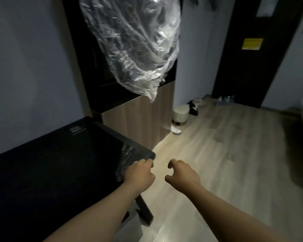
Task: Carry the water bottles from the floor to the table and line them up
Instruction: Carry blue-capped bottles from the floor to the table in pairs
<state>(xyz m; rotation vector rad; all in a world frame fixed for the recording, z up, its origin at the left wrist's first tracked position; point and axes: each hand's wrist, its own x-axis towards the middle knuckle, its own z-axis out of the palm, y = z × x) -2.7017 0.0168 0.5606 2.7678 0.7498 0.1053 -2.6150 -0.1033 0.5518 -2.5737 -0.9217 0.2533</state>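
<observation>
Several clear water bottles (225, 99) stand on the wooden floor far ahead, at the foot of the dark door. A black table (42, 163) fills the lower left. My left hand (140, 173) hovers by the table's near right corner, fingers loosely curled and holding nothing. My right hand (180, 173) hangs over the floor beside it, fingers also loosely curled, empty. Both forearms reach forward from the bottom edge.
A garment in clear plastic wrap (135, 44) hangs at head height over a wooden cabinet (140, 123). A small white bin (180, 115) and shoes (194, 104) lie near the wall. A dark door (252, 49) stands at the back right.
</observation>
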